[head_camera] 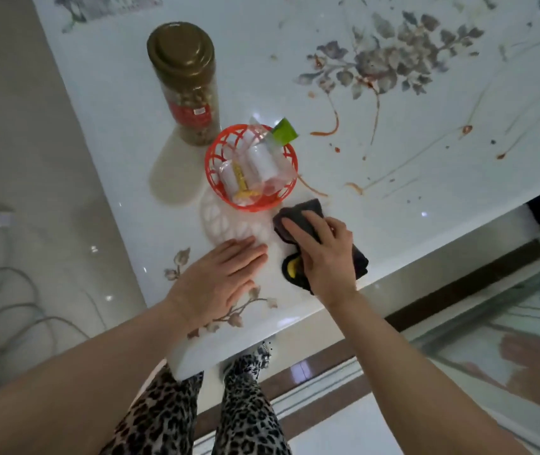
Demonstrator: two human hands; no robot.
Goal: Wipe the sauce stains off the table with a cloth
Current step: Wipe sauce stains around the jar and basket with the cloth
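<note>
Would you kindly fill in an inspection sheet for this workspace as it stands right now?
Surface: white glossy table with a grey floral print; sauce stains are streaked and spotted across its middle and right.
Job's things: dark cloth lies near the front edge, just short of the nearest streak.
Clutter: orange basket holds white rolls in clear wrap and a green-capped item; a tall jar with a gold lid stands behind it.
Hands: right hand presses the cloth, fingers extended; left hand rests flat on the table beside it.
Cables: grey cable looped on the floor, left.
Surroundings: glossy floor; nothing else clear.
</note>
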